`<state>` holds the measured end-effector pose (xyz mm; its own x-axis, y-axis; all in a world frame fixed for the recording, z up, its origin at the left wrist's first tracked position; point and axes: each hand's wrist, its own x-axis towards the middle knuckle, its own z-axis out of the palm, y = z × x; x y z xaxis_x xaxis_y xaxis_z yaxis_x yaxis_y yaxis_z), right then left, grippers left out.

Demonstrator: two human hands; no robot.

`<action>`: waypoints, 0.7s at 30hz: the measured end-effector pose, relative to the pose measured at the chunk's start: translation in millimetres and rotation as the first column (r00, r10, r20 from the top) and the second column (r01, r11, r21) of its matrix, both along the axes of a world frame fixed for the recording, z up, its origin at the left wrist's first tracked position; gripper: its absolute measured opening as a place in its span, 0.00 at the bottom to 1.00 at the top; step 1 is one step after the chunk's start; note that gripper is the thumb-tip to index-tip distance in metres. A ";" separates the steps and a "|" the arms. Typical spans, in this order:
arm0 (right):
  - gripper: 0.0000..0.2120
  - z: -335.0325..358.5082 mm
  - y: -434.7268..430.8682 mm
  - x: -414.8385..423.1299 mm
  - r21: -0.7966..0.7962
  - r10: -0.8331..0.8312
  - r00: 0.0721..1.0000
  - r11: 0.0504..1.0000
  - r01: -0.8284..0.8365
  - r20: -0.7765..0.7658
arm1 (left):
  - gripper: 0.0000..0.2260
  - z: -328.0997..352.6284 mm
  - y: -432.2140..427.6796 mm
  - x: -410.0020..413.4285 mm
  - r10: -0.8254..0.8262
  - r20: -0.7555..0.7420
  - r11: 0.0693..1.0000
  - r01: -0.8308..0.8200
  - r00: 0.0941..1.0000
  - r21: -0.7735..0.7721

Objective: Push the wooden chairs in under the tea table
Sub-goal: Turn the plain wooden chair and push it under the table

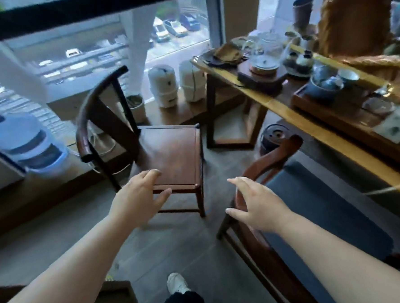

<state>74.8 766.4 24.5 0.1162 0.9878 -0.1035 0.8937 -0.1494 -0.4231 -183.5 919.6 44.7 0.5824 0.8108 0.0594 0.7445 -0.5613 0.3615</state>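
Hands, left [136,197] and right [260,203], hover spread and empty over the square-seated dark wooden chair [171,150].

- Dark wooden chair [171,153] with a curved back stands upright, clear of the bench [285,113], seat bare.
- Second wooden chair [314,205], blue-cushioned, stands upright just beside the bench's long edge.
- The bench has a yellow-wood top on dark legs.

head view: high, forward-down, close over hands [197,203]; edges seemingly blurred.
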 end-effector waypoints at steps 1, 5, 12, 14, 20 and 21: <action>0.36 1.5 12.7 -4.9 -0.001 0.006 1.000 1.000 -0.006 0.002 | 0.21 2.5 10.7 -5.3 0.016 0.009 1.000 -0.016 1.000 -0.012; 0.36 3.9 59.7 -26.3 0.010 0.018 1.000 1.000 -0.018 0.004 | 0.21 10.7 54.8 -27.6 0.093 0.051 0.995 -0.091 0.994 -0.033; 0.35 -6.3 119.5 -60.2 -0.006 0.066 0.998 0.998 -0.066 -0.021 | 0.21 13.4 107.9 -56.4 0.106 0.111 0.987 -0.091 0.988 -0.129; 0.35 -11.9 133.3 -67.4 -0.027 0.099 0.995 0.995 -0.099 -0.021 | 0.20 13.4 117.1 -63.4 0.107 0.134 0.987 -0.089 0.985 -0.131; 0.34 -23.0 184.8 -86.4 -0.050 0.158 0.979 0.985 -0.165 -0.126 | 0.19 9.9 151.4 -85.7 0.135 0.095 0.984 -0.122 0.986 -0.132; 0.34 -24.2 195.6 -89.7 -0.045 0.174 0.974 0.982 -0.182 -0.144 | 0.19 10.8 159.9 -88.0 0.142 0.083 0.983 -0.131 0.986 -0.126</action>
